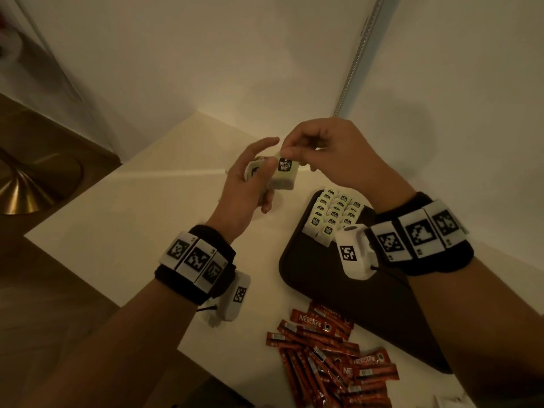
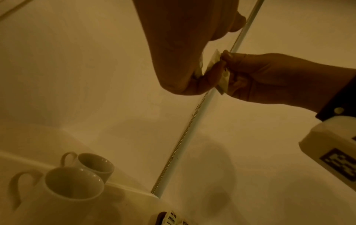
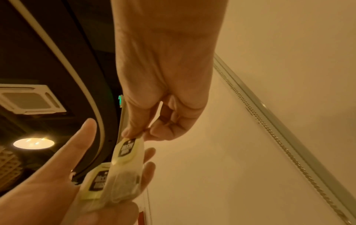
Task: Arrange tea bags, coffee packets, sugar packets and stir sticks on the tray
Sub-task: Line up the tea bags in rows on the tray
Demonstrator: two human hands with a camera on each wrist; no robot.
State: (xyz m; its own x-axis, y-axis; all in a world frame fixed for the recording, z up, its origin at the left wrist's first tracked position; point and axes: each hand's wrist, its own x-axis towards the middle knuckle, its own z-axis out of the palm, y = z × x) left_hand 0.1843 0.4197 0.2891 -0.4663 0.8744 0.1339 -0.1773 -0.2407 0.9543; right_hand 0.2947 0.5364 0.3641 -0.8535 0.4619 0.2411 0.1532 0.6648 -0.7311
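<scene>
Fingertips of the right hand pinch a tea bag by its top, lifting from the left hand's bundle; tray rows lie just below-right, toward its far corner.

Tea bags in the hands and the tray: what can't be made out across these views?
- Count of tea bags held: head view, the left hand covers the stack.
- Right hand grip: right wrist view, the fingertips hide the pinch point.
- Tray near side: head view, the right forearm covers it.
- Coffee packets: cut off by the bottom edge.
- Sugar packets, stir sticks: not found in any view.
</scene>
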